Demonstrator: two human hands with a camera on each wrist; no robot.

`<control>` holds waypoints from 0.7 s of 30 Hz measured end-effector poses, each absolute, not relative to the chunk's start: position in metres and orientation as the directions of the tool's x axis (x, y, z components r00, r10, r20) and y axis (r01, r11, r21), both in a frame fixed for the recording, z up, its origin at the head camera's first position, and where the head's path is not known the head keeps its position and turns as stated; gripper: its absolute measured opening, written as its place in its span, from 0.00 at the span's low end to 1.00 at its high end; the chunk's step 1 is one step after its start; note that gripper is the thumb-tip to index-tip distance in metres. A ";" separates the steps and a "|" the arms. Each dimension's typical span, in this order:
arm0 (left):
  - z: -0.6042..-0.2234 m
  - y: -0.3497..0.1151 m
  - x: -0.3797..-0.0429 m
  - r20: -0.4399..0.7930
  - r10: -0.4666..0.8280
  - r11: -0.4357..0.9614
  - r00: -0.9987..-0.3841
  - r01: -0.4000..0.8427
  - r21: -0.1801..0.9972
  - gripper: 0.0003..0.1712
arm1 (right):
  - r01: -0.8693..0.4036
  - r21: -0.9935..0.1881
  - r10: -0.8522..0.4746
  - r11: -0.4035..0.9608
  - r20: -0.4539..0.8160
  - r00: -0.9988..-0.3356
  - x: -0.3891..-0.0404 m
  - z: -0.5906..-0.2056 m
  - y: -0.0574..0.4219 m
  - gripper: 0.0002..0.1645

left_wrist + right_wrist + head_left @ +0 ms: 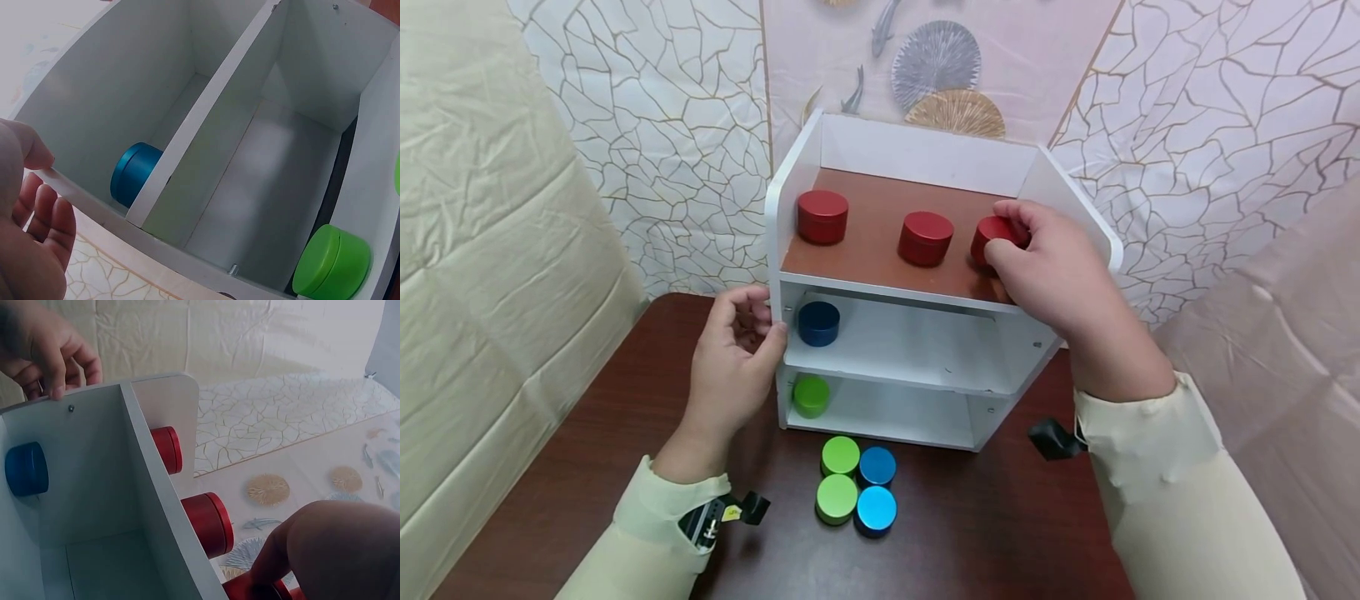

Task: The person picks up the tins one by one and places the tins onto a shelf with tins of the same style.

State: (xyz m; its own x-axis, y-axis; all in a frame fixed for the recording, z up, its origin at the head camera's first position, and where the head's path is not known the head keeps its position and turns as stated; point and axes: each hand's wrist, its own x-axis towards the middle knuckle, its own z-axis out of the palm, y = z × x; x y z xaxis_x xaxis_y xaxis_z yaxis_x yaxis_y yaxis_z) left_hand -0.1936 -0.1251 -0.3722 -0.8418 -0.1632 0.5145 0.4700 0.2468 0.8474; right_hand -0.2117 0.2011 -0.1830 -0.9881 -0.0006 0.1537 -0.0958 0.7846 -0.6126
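Wall cloths enclose the spot: quilted cream drape [490, 250] on left, duller crumpled drape [1270, 358] on right, white crackle-pattern cloth [655, 125] with gold lines at back, pale pink panel [827, 50] with fish and fan motifs in the middle. Table [985, 525] dark reddish-brown, smooth, slightly glossy. On it, white boxy shelf unit [917, 158], three levels, rounded upper side panels; top board [868, 196] brown, lower two white. Cream sleeves [1180, 500] on both arms. Left hand [733, 358] holds unit's left side panel, thumb on front edge, other fingers curled outside. Right hand [1048, 258] grasps a red tin [988, 236] between thumb and fingers at right end of top level; can't tell if its base touches the board. Two more red tins there, one mid-board [925, 240], one near left panel [822, 218]. All tins round, squat, metallic-looking, lidded. Blue tin [818, 325] at left of middle level, green tin [811, 397] at left of bottom. Four-tin cluster on table before unit: two green [837, 498] left, two blue [876, 510] right. Small metal screws [1037, 344] inside side panels.
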 end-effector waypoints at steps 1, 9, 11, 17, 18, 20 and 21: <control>-0.372 -0.125 -0.194 0.515 -0.163 0.247 -0.841 0.470 0.847 0.24 | -0.093 -0.614 -0.002 0.784 0.146 -0.989 -0.212 -0.183 0.201 0.39; -0.372 -0.125 -0.193 0.514 -0.162 0.245 -0.842 0.471 0.848 0.24 | -0.080 -0.606 -0.020 0.791 0.106 -0.994 -0.215 -0.184 0.202 0.40; -0.371 -0.125 -0.192 0.511 -0.162 0.248 -0.844 0.467 0.849 0.24 | -0.081 -0.598 -0.022 0.797 0.106 -0.994 -0.215 -0.184 0.202 0.40; -0.371 -0.125 -0.193 0.509 -0.160 0.250 -0.846 0.464 0.850 0.24 | -0.087 -0.594 -0.033 0.800 0.101 -0.994 -0.216 -0.185 0.203 0.40; -0.371 -0.125 -0.193 0.510 -0.160 0.249 -0.845 0.465 0.850 0.24 | -0.087 -0.596 -0.035 0.798 0.098 -0.995 -0.216 -0.185 0.204 0.41; -0.371 -0.125 -0.193 0.512 -0.160 0.248 -0.844 0.467 0.849 0.24 | -0.088 -0.593 -0.035 0.800 0.100 -0.994 -0.216 -0.185 0.203 0.41; -0.371 -0.125 -0.193 0.513 -0.159 0.248 -0.844 0.469 0.848 0.24 | -0.090 -0.588 -0.034 0.804 0.105 -0.994 -0.216 -0.185 0.203 0.41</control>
